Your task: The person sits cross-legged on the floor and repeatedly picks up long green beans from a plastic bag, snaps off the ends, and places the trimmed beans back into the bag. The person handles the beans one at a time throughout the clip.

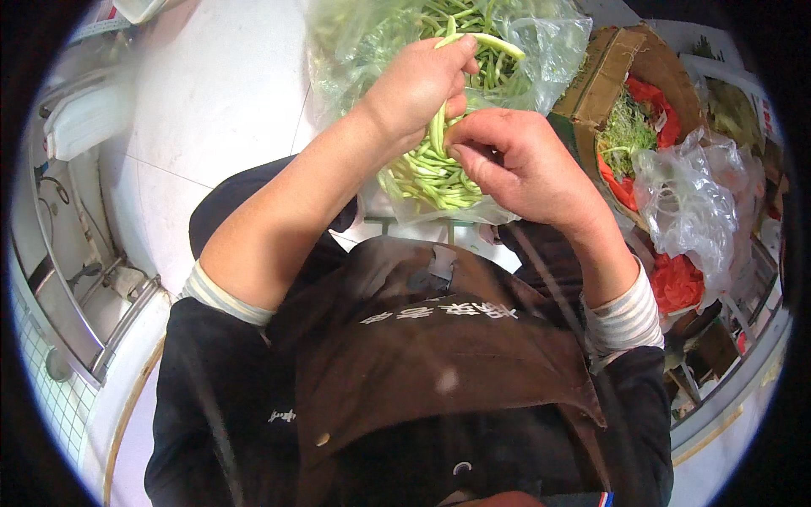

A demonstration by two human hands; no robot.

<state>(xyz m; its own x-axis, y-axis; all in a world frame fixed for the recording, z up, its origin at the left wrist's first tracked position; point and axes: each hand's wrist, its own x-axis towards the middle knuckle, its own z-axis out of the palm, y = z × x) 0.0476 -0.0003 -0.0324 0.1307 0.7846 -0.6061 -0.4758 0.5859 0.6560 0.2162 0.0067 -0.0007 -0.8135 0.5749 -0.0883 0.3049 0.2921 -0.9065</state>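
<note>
My left hand (431,76) is closed around a few green beans, and one long pale bean (497,44) sticks out past its thumb to the right. Below its fingers hangs another bean (437,130), whose side my right hand (513,161) pinches or touches with thumb and forefinger. Under both hands lies a heap of light green beans (437,184) in a clear plastic bag. Farther off, a larger clear plastic bag (551,54) spreads open around more green beans (500,70), partly covered by my left hand.
To the right stands a cardboard box (602,70) lined with red plastic, holding green plant scraps (627,133). A crumpled clear bag (687,196) hangs over its near side, above more red plastic (676,282). White floor tiles (222,76) extend left towards a metal-framed fixture (70,304).
</note>
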